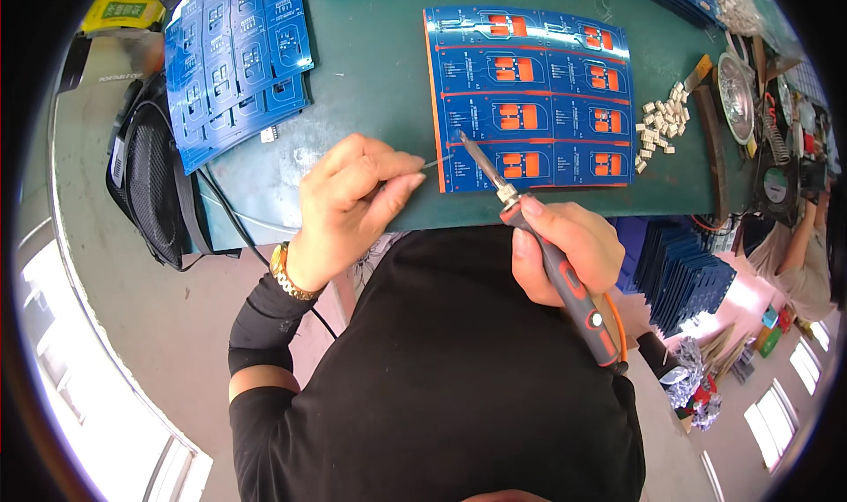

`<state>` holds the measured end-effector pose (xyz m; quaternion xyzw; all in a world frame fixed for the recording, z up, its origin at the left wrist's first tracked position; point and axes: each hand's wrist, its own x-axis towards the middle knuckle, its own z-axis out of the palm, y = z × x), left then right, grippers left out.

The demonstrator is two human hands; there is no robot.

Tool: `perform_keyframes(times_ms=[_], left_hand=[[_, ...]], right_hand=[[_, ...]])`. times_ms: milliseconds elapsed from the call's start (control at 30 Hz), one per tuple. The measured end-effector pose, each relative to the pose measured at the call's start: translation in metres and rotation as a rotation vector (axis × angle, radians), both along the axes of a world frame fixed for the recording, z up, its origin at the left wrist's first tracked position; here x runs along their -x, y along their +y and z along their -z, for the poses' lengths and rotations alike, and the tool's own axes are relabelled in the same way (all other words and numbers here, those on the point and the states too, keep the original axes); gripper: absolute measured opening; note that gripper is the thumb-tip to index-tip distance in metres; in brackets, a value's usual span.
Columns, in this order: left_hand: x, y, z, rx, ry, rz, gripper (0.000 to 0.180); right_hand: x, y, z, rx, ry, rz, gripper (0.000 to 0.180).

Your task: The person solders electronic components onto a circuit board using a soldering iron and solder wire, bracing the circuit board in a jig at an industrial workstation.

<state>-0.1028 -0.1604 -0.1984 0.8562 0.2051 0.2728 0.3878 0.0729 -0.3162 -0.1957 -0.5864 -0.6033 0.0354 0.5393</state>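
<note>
Green worktop (371, 78), blue panel (552, 109), pale floor (168, 325), left fingers (401, 163) pinching wire (436, 162), right fingers (528, 266) wrapping soldering iron (565, 278)

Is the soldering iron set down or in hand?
In hand: the right hand grips the soldering iron, its tip over the blue circuit-board panel; whether it touches, I cannot tell.

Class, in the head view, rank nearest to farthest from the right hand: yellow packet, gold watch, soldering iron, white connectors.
1. Soldering iron: in the right hand.
2. White connectors: on the table, to the right.
3. Gold watch: to the left.
4. Yellow packet: far upper left.
</note>
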Motion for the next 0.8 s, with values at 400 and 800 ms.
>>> perform_keyframes(times_ms=[400, 800], left_hand=[[-0.001, -0.014, 0.006, 0.247, 0.034, -0.056, 0.01], [-0.01, -0.013, 0.005, 0.195, 0.037, -0.029, 0.008]], right_hand=[[0.005, -0.017, -0.002, 0.034, 0.027, -0.029, 0.033], [0.009, -0.018, -0.001, 0.055, 0.027, -0.024, 0.035]])
